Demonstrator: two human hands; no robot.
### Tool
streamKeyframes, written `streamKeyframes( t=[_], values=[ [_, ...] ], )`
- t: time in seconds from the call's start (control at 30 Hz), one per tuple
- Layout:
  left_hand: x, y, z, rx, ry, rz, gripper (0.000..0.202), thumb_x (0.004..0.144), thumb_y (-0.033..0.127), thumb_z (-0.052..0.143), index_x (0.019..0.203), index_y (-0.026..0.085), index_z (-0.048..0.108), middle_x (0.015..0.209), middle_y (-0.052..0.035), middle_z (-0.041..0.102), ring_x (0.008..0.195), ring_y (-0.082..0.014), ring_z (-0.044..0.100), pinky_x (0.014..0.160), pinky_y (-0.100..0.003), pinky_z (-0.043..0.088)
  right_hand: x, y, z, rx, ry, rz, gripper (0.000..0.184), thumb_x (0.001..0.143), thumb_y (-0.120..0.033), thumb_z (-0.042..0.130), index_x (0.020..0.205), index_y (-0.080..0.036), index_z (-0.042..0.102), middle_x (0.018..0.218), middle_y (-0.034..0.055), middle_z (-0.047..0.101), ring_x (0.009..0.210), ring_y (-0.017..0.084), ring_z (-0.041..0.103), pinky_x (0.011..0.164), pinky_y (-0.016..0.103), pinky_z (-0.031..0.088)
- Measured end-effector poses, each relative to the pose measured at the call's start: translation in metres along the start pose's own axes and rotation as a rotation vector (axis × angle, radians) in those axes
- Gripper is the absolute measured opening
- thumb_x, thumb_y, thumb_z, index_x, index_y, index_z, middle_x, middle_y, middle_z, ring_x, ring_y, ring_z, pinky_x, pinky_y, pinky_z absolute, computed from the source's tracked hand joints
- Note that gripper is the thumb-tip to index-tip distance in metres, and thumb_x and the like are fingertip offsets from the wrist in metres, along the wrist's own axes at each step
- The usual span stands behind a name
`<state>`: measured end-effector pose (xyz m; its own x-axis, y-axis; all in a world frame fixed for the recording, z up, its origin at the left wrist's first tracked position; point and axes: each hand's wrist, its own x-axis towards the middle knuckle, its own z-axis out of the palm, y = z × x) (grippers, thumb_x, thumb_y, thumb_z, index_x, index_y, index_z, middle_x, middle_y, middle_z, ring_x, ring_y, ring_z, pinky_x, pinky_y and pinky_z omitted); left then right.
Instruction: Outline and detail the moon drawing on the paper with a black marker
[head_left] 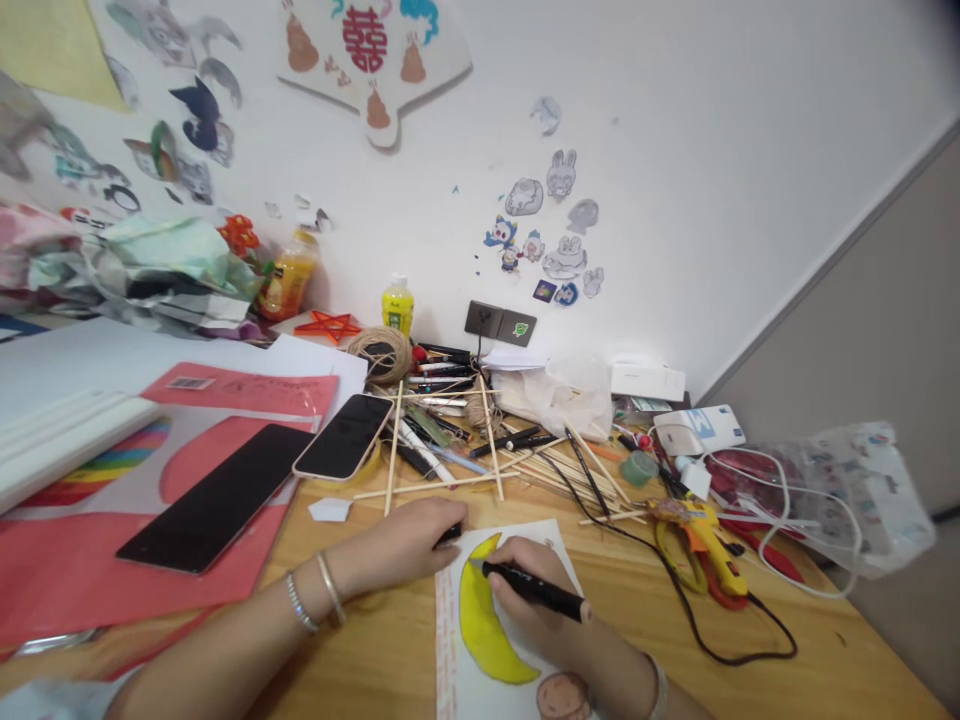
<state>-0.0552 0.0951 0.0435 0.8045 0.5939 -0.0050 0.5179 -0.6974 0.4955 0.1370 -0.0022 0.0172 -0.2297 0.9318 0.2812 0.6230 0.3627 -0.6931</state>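
A black marker [536, 590] is gripped in my right hand [525, 600], its tip at the upper part of a yellow crescent moon drawing [484, 630]. The drawing is on a white sheet of paper [551, 540] lying on the wooden table. Lower on the sheet is a round brownish drawing [562, 697], partly hidden by my right hand. At the sheet's upper left edge, my left hand [412, 545] is closed around a small black marker cap [448, 535]. Most of its fingers are turned away from view.
Thin wooden sticks [427, 487] and loose markers [442, 375] lie beyond the paper. A phone [343, 437] and a dark tablet [217, 500] rest at left. To the right are a yellow glue gun [709, 540], its black cord [701, 635] and a white cable [784, 500].
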Motion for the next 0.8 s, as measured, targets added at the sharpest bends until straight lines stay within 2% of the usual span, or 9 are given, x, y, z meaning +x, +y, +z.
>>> streamKeyframes(
  t=[0.53, 0.8],
  values=[
    [-0.002, 0.002, -0.002, 0.038, 0.004, 0.038, 0.007, 0.077, 0.021, 0.048, 0.083, 0.019, 0.051, 0.087, -0.0046, 0.059, 0.079, -0.0188, 0.055, 0.071, -0.027, 0.041, 0.0, 0.008, 0.003, -0.07, -0.015, -0.074, 0.009, 0.082, -0.024, 0.051, 0.082, -0.02, 0.059, 0.074, 0.0021, 0.064, 0.069, 0.016, 0.059, 0.062, 0.026, 0.042],
    [-0.001, 0.001, 0.0, 0.053, 0.016, 0.064, 0.005, 0.077, 0.02, 0.047, 0.081, 0.018, 0.051, 0.083, -0.0039, 0.058, 0.074, -0.0177, 0.054, 0.067, -0.027, 0.041, -0.001, 0.01, 0.005, -0.078, 0.071, -0.044, 0.011, 0.083, -0.024, 0.05, 0.084, -0.021, 0.061, 0.075, 0.0021, 0.065, 0.068, 0.016, 0.059, 0.061, 0.026, 0.044]
  ],
)
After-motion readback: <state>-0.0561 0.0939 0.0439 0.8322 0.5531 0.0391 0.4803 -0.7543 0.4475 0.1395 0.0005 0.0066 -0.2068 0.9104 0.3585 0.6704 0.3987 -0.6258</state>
